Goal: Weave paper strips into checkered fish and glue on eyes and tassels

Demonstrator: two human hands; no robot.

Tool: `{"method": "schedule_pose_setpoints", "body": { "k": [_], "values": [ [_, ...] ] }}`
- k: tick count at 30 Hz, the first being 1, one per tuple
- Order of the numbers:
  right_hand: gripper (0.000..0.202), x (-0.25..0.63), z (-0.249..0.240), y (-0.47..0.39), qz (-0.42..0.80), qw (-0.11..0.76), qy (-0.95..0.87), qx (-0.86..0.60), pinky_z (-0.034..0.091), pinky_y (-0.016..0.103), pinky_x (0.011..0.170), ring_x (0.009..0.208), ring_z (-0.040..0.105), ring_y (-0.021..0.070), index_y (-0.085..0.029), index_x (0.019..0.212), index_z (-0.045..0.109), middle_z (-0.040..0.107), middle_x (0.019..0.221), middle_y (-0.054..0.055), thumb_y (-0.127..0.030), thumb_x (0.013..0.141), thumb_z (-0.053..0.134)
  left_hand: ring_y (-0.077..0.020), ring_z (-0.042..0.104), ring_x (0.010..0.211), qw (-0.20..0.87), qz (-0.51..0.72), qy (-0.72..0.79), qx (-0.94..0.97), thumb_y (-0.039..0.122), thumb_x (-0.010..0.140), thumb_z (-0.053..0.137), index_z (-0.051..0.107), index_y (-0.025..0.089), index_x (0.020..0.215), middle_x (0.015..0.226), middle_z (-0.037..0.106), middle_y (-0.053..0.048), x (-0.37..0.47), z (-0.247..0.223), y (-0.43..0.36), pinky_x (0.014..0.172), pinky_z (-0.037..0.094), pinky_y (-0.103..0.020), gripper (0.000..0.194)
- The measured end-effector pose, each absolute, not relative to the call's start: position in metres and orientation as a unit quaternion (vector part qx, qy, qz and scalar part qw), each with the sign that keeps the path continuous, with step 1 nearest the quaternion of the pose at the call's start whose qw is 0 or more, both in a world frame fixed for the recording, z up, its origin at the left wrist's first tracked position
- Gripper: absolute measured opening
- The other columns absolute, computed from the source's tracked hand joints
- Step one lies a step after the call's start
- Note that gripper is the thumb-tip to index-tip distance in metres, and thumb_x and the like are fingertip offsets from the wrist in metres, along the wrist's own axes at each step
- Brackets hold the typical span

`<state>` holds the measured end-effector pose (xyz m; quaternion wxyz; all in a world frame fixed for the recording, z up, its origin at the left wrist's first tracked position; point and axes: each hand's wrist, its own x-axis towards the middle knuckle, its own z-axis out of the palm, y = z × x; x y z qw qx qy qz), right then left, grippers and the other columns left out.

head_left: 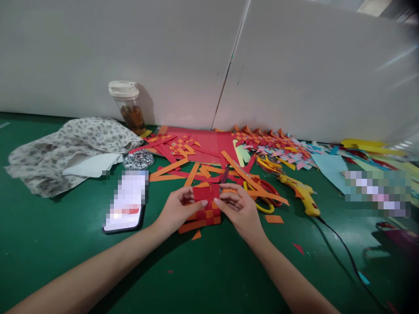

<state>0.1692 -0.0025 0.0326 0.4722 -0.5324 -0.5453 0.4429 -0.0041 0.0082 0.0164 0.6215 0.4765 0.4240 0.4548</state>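
Between my hands is a woven paper piece [209,213] of red and orange strips, its lower part in a checkered weave and its upper part plain red. My left hand [179,207] pinches its left side, the thumb lying on the front. On the right side, my right hand [237,207] grips it with thumb in front and fingers curled behind. Loose orange paper strips [172,168] and red ones lie just beyond the hands. Scissors with yellow and red handles [266,205] rest beside my right hand, partly under an orange strip.
A phone [126,203] lies at left, near a patterned cloth [81,139] and a lidded cup [131,109]. Finished woven fish shapes [180,146] sit on red sheets [206,144]. A yellow glue gun [301,194] trails its cord at right. A wall [180,65] stands behind.
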Motion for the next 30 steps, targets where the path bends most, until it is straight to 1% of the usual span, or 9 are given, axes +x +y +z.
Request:
{"method": "schedule_pose_setpoints", "body": {
  "k": [5,10,13,16,20,25,30],
  "values": [
    [0.041,0.1684,0.0325,-0.0026,0.447,0.461,-0.544,-0.539,0.054,0.027,0.067,0.072,0.065,0.0154,-0.023,0.104,0.055,0.066,0.077,0.0,-0.037,0.071,0.072,-0.0206,0.068,0.086,0.636,0.453,0.4,0.48,0.028,0.066,0.077,0.066,0.015,0.093,0.096,0.073,-0.009,-0.0039,0.0173,0.008,0.079,0.053,-0.034,0.032],
    [0.05,0.1693,0.0311,-0.0024,0.456,0.44,-0.544,-0.549,0.054,0.026,0.067,0.07,0.065,0.0141,-0.023,0.107,0.054,0.065,0.078,-0.001,-0.036,0.064,0.077,-0.0204,0.068,0.086,0.634,0.465,0.409,0.463,0.028,0.066,0.077,0.066,0.015,0.093,0.096,0.073,-0.009,-0.0039,0.0163,0.0095,0.081,0.053,-0.033,0.032],
    [0.048,0.1694,0.0316,-0.0021,0.46,0.439,-0.546,-0.545,0.053,0.025,0.064,0.068,0.064,0.0136,-0.023,0.107,0.053,0.065,0.075,-0.001,-0.035,0.066,0.076,-0.0211,0.068,0.086,0.625,0.468,0.422,0.46,0.029,0.066,0.078,0.066,0.014,0.092,0.096,0.073,-0.01,-0.0043,0.0155,0.0098,0.081,0.053,-0.034,0.032],
    [0.045,0.1689,0.0329,-0.0017,0.46,0.449,-0.547,-0.537,0.053,0.025,0.065,0.069,0.065,0.0141,-0.023,0.107,0.053,0.066,0.074,-0.001,-0.034,0.069,0.074,-0.0217,0.068,0.087,0.63,0.466,0.421,0.457,0.029,0.066,0.078,0.066,0.014,0.094,0.097,0.073,-0.01,-0.0045,0.0164,0.0095,0.082,0.053,-0.035,0.034],
    [0.041,0.169,0.0339,-0.0019,0.456,0.45,-0.553,-0.532,0.053,0.025,0.063,0.067,0.065,0.0136,-0.023,0.106,0.054,0.066,0.072,-0.002,-0.032,0.07,0.073,-0.0213,0.069,0.088,0.636,0.466,0.417,0.452,0.028,0.066,0.078,0.065,0.015,0.096,0.1,0.073,-0.01,-0.0041,0.0195,0.0084,0.08,0.054,-0.033,0.035],
    [0.042,0.1696,0.0335,-0.0047,0.461,0.441,-0.566,-0.522,0.052,0.023,0.059,0.064,0.063,0.0121,-0.024,0.109,0.054,0.065,0.072,-0.003,-0.031,0.071,0.072,-0.0217,0.069,0.091,0.64,0.475,0.408,0.445,0.025,0.064,0.079,0.065,0.015,0.095,0.1,0.073,-0.009,-0.0039,0.0209,0.0081,0.083,0.053,-0.033,0.036],
    [0.043,0.1692,0.0334,-0.0041,0.461,0.445,-0.556,-0.529,0.054,0.025,0.065,0.072,0.066,0.0139,-0.023,0.108,0.054,0.067,0.076,-0.001,-0.031,0.07,0.072,-0.0225,0.068,0.092,0.645,0.473,0.417,0.432,0.025,0.063,0.08,0.064,0.014,0.095,0.102,0.073,-0.009,-0.0044,0.0217,0.0087,0.084,0.053,-0.034,0.038]
  ]
}}
